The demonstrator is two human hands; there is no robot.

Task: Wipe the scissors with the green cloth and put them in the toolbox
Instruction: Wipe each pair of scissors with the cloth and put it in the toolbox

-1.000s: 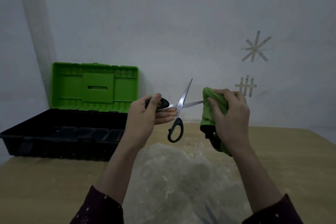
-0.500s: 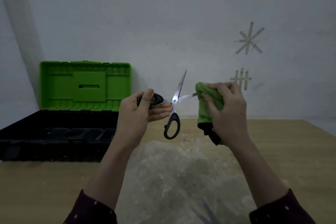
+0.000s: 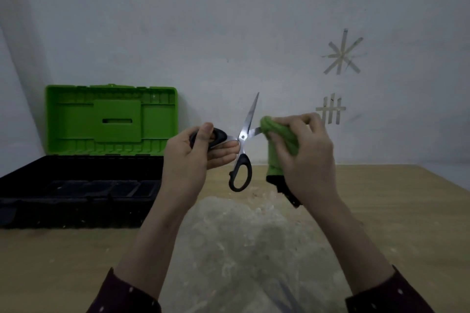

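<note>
Fingers of the right hand (image 3: 307, 157) clamp the cloth (image 3: 282, 140) round one blade; the left hand (image 3: 193, 160) grips the scissors (image 3: 243, 137). Wiping is underway; the toolbox (image 3: 76, 185) waits open.

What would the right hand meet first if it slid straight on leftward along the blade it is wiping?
Most likely the scissors' pivot, where the upright blade crosses, with the left hand just beyond on the handle. The right hand holds the green cloth around that blade; depth is hard to judge.
</note>
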